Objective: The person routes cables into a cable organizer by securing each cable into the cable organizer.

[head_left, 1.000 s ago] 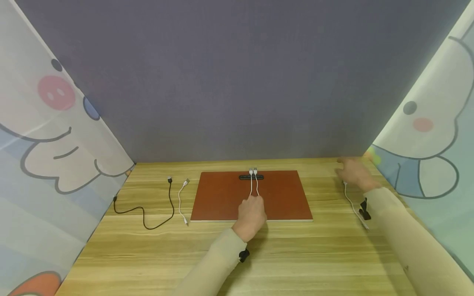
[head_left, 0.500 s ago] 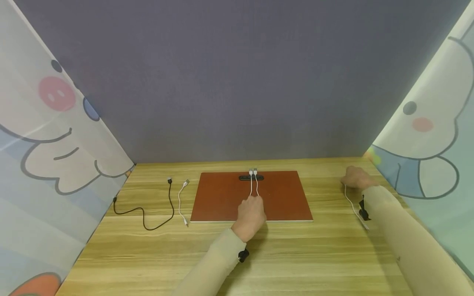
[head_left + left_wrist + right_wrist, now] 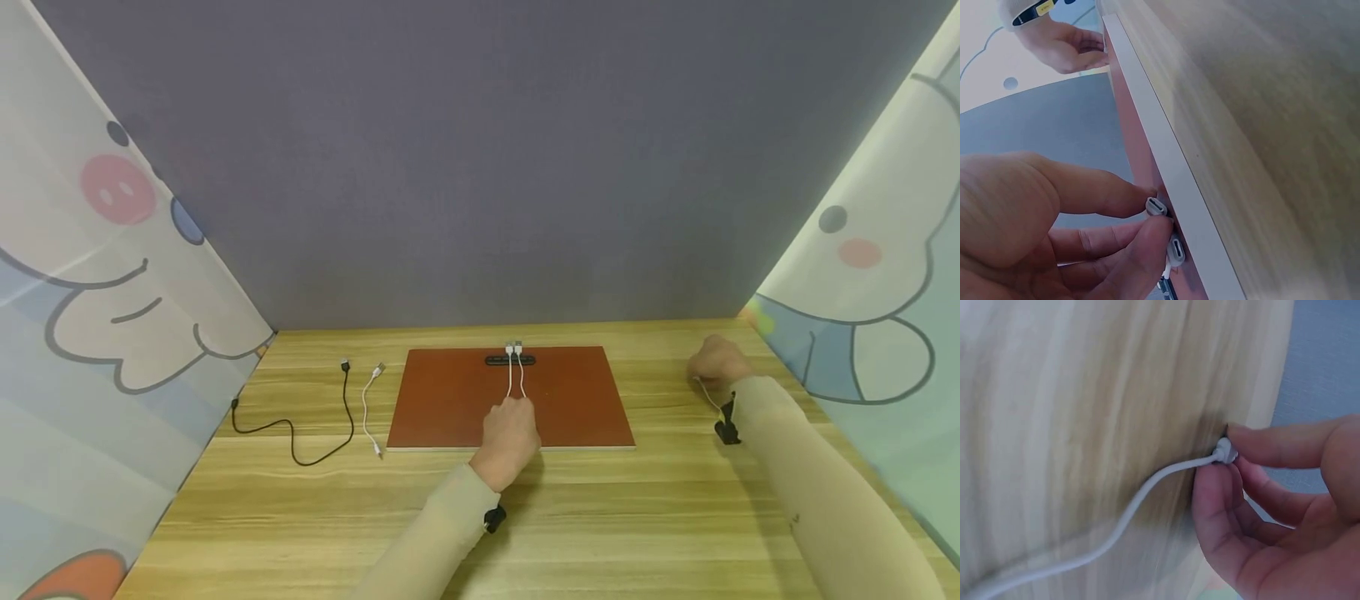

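In the head view my left hand (image 3: 510,442) rests at the front of the red-brown board (image 3: 442,408). Two white USB cables (image 3: 522,379) run from under it to their USB-A plugs at the board's back. The left wrist view shows my thumb and forefinger pinching one small oval USB-C plug (image 3: 1156,206), while the second oval plug (image 3: 1176,249) sits right beside it. Off to the right, my right hand (image 3: 720,361) pinches the white plug (image 3: 1225,451) of another white cable (image 3: 1129,515). That cable trails back toward the wrist, its far end out of sight.
Left of the board lie a short white USB cable (image 3: 365,408) and a longer black USB cable (image 3: 291,429). A dark slotted strip (image 3: 495,361) is set in the board's back edge. Grey panel (image 3: 480,167) behind, cartoon-printed curtains (image 3: 112,333) on both sides.
My right hand has come down onto the white cable's plug and pinched it. The cable's lower end has gone from view in the head camera. The left hand has stayed put.
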Demonstrator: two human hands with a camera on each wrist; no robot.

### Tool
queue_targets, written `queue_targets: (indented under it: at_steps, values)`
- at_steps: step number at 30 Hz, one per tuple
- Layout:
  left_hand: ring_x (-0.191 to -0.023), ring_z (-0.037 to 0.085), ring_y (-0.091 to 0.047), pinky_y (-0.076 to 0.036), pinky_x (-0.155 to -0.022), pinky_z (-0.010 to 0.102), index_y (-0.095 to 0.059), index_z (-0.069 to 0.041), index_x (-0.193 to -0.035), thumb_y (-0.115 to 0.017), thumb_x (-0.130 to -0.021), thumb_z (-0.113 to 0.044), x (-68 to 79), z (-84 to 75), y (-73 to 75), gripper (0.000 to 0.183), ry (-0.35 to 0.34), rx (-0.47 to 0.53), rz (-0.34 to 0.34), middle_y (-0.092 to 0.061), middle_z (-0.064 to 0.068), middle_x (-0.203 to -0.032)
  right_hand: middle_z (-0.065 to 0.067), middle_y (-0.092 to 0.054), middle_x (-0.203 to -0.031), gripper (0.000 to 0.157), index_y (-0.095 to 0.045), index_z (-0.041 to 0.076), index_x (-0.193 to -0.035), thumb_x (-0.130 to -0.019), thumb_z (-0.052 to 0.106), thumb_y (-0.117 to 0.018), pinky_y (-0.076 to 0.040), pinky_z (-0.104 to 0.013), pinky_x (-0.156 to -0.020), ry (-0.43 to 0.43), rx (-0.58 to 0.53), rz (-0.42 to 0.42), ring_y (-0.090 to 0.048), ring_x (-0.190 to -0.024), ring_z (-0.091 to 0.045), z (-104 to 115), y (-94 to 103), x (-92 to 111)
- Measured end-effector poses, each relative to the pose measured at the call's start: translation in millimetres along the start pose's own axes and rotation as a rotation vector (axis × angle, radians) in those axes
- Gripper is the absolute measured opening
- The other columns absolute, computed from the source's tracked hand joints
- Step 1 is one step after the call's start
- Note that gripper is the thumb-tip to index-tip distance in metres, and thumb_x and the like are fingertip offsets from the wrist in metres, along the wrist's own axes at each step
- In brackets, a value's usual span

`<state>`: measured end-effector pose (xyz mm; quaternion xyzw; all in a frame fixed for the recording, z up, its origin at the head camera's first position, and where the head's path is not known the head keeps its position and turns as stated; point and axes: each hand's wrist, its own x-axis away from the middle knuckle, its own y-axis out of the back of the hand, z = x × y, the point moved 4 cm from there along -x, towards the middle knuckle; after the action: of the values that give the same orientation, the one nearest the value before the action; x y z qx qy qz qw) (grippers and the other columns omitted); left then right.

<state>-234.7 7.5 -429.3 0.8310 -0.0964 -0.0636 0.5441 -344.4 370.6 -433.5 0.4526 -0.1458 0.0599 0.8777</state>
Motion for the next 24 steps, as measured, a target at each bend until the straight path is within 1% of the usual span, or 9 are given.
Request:
queue_targets:
  at_steps: [2,4,7,8,10,13,16,19,24]
  values:
    - [-0.045,0.012,-0.040,-0.036,-0.041,0.028,-0.053,-0.011,-0.059,-0.072,-0.088,0.000,0.1,-0.1,-0.1,0.037,-0.002,-0.001,-0.003,-0.049,0.001,-0.053,-0.003,-0.052,-0.066,0.013,-0.051,-0.001,-0.076,-0.073,0.002,-0.063,-0.053,-0.027,-0.053,-0.008,-0.048,0.019,-0.056,-0.053,-0.014,0,-1.5,-1]
    - [-0.045,0.012,-0.039,-0.035,-0.040,0.027,-0.053,-0.011,-0.059,-0.072,-0.088,0.001,0.3,-0.1,-0.2,0.037,-0.007,0.000,-0.007,-0.048,0.001,-0.052,-0.001,-0.050,-0.064,0.016,-0.048,0.006,-0.069,-0.074,0.001,-0.063,-0.054,-0.027,-0.054,-0.008,-0.081,0.035,-0.057,-0.054,-0.013,1,-3.4,-2]
    - [-0.045,0.012,-0.039,-0.035,-0.040,0.027,-0.053,-0.011,-0.060,-0.071,-0.089,0.001,0.2,0.0,-0.4,0.037,-0.013,-0.007,-0.013,-0.048,0.001,-0.053,0.000,-0.048,-0.064,0.021,-0.044,0.011,-0.067,-0.074,0.000,-0.061,-0.053,-0.025,-0.053,-0.010,-0.099,0.050,-0.055,-0.053,-0.012,2,-5.9,-4]
    - [-0.045,0.012,-0.039,-0.035,-0.040,0.027,-0.053,-0.011,-0.060,-0.071,-0.089,0.001,0.2,0.0,-0.3,0.037,-0.014,-0.008,-0.014,-0.048,0.001,-0.052,0.000,-0.048,-0.066,0.017,-0.047,0.007,-0.068,-0.075,0.000,-0.060,-0.053,-0.025,-0.054,0.004,-0.107,0.050,-0.055,-0.054,-0.011,3,-6.4,-4]
    - [-0.045,0.012,-0.040,-0.036,-0.040,0.028,-0.053,-0.011,-0.060,-0.071,-0.089,0.000,0.2,0.1,-0.4,0.036,-0.012,-0.015,-0.017,-0.049,0.002,-0.053,0.001,-0.048,-0.065,0.015,-0.050,0.004,-0.070,-0.080,0.000,-0.060,-0.052,-0.025,-0.053,0.032,-0.104,0.055,-0.053,-0.053,-0.010,5,-7.3,-3]
    - [-0.045,0.014,-0.043,-0.037,-0.041,0.029,-0.054,-0.010,-0.061,-0.072,-0.089,0.000,-0.4,0.0,-0.7,0.034,-0.013,-0.018,-0.022,-0.050,0.003,-0.054,0.000,-0.052,-0.070,0.009,-0.060,-0.006,-0.083,-0.088,0.001,-0.062,-0.053,-0.027,-0.056,0.108,-0.079,0.057,-0.054,-0.059,-0.011,11,-7.9,0]
    - [-0.046,0.015,-0.046,-0.039,-0.042,0.030,-0.055,-0.010,-0.063,-0.072,-0.089,0.000,-1.2,0.4,-1.2,0.033,-0.014,-0.021,-0.027,-0.051,0.003,-0.056,-0.005,-0.060,-0.078,0.018,-0.064,-0.012,-0.096,-0.091,0.006,-0.066,-0.053,-0.027,-0.060,0.189,-0.017,0.039,-0.056,-0.065,-0.012,20,-8.4,3]
    - [-0.046,0.014,-0.044,-0.038,-0.041,0.029,-0.055,-0.010,-0.062,-0.072,-0.089,0.000,-1.3,1.0,-1.5,0.033,-0.014,-0.020,-0.029,-0.051,0.003,-0.055,-0.012,-0.064,-0.085,0.029,-0.059,-0.016,-0.106,-0.092,0.008,-0.068,-0.055,-0.029,-0.062,0.240,-0.017,0.039,-0.060,-0.070,-0.015,29,-11.0,5]
    - [-0.045,0.013,-0.039,-0.035,-0.040,0.028,-0.054,-0.010,-0.062,-0.073,-0.088,0.000,-1.0,1.5,-1.6,0.034,-0.012,-0.021,-0.019,-0.049,0.002,-0.055,-0.017,-0.065,-0.086,0.029,-0.053,-0.016,-0.110,-0.096,0.005,-0.065,-0.058,-0.033,-0.062,0.256,-0.143,0.083,-0.063,-0.068,-0.017,41,-20.1,8]
